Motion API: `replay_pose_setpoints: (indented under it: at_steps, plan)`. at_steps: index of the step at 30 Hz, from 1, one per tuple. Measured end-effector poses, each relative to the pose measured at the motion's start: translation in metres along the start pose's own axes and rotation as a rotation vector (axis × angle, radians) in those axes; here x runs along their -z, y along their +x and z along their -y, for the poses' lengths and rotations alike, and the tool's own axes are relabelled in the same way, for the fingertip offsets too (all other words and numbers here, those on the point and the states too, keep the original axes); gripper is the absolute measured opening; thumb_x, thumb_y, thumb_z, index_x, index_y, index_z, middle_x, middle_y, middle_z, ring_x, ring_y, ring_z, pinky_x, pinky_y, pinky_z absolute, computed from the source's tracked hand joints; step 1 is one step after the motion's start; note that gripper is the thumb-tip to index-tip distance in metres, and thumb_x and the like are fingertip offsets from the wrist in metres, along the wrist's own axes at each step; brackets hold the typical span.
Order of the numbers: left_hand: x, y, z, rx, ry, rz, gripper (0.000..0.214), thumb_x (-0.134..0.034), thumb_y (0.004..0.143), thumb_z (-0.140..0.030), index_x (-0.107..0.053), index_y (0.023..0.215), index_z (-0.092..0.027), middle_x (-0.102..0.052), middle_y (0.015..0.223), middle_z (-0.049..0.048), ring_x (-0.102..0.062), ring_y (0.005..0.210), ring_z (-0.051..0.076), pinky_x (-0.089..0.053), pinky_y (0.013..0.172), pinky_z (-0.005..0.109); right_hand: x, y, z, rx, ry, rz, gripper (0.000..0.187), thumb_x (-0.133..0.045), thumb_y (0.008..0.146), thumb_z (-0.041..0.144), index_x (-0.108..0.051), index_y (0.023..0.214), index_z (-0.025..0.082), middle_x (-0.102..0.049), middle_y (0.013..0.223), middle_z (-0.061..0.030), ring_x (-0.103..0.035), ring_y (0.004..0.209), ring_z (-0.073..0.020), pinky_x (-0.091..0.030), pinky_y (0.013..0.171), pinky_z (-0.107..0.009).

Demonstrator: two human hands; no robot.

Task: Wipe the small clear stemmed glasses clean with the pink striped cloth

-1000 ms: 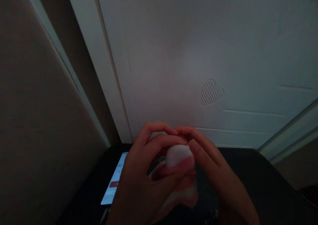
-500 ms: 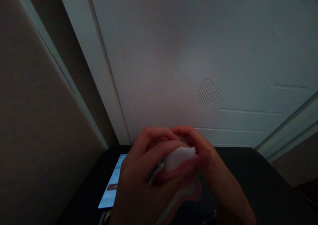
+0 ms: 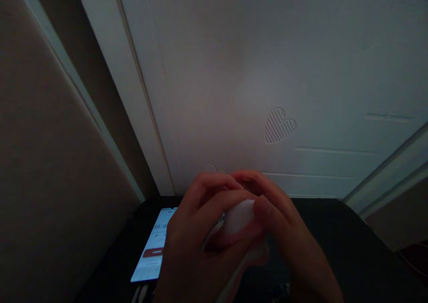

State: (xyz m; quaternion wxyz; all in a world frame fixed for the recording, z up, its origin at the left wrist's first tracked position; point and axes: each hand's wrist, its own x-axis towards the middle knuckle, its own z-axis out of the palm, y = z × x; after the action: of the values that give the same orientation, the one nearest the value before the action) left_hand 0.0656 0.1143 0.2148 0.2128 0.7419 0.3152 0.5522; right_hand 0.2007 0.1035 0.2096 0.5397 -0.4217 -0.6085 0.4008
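A soft pink and white cloth (image 3: 238, 219) is bunched between my two hands above the dark table. My left hand (image 3: 197, 236) curls round it from the left, fingers bent over its far side. From the right, my right hand (image 3: 281, 222) closes on the same cloth, with its thumb pressing on the white part. The cloth's lower end hangs down below the fingers. A small shiny bit shows between the left fingers and the cloth; what it belongs to is hidden.
A phone (image 3: 152, 247) with a lit timer screen lies on the black table (image 3: 337, 240), left of my hands. Thin white cable-like pieces (image 3: 142, 292) lie just below it. Behind stands a white panel (image 3: 217, 93) with embossed hearts. A brown surface (image 3: 50, 160) rises at the left.
My right thumb has moved left and up onto the white part of the cloth, covering its corner. My left hand has shifted slightly right, uncovering more of the phone.
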Motion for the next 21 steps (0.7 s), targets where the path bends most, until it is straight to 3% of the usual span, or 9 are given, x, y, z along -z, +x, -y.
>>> replay_pose_setpoints:
  at_steps: [5, 12, 16, 21]
  plan:
    - [-0.001, -0.002, -0.001, 0.029, -0.116, 0.010, 0.032, -0.067, 0.075, -0.016, -0.060, 0.102, -0.031, -0.053, 0.101, -0.0039, -0.055, 0.092, 0.013, -0.048, 0.077, 0.020, -0.003, 0.004, -0.001, 0.013, 0.120, -0.032, 0.029, -0.053, 0.081, 0.054, -0.061, 0.102, 0.036, -0.062, 0.099, 0.0038, -0.057, 0.094, -0.0167, -0.046, 0.072, -0.023]
    - [0.006, -0.001, -0.001, -0.067, 0.011, 0.031, 0.046, -0.067, 0.072, -0.008, -0.058, 0.110, -0.031, -0.052, 0.112, -0.0047, -0.052, 0.103, 0.012, -0.042, 0.090, 0.017, -0.006, 0.010, -0.001, 0.078, 0.197, -0.006, 0.027, -0.049, 0.086, 0.049, -0.063, 0.097, 0.030, -0.064, 0.096, 0.0015, -0.059, 0.088, -0.0166, -0.047, 0.074, -0.025]
    - [0.008, -0.002, -0.001, -0.083, 0.067, 0.027, 0.041, -0.066, 0.075, -0.010, -0.060, 0.110, -0.032, -0.053, 0.115, -0.0046, -0.055, 0.100, 0.012, -0.044, 0.087, 0.018, -0.008, 0.010, -0.004, 0.109, 0.176, -0.038, 0.019, -0.048, 0.089, 0.042, -0.062, 0.098, 0.033, -0.063, 0.098, 0.0041, -0.058, 0.083, -0.0132, -0.047, 0.070, -0.022]
    - [0.008, -0.002, -0.002, -0.058, 0.094, -0.019, 0.036, -0.067, 0.076, -0.013, -0.062, 0.107, -0.030, -0.055, 0.112, -0.0047, -0.055, 0.100, 0.011, -0.044, 0.088, 0.017, -0.009, 0.005, -0.007, 0.039, 0.179, -0.055, 0.022, -0.047, 0.088, 0.047, -0.060, 0.101, 0.035, -0.061, 0.095, 0.0042, -0.058, 0.081, -0.0129, -0.047, 0.069, -0.023]
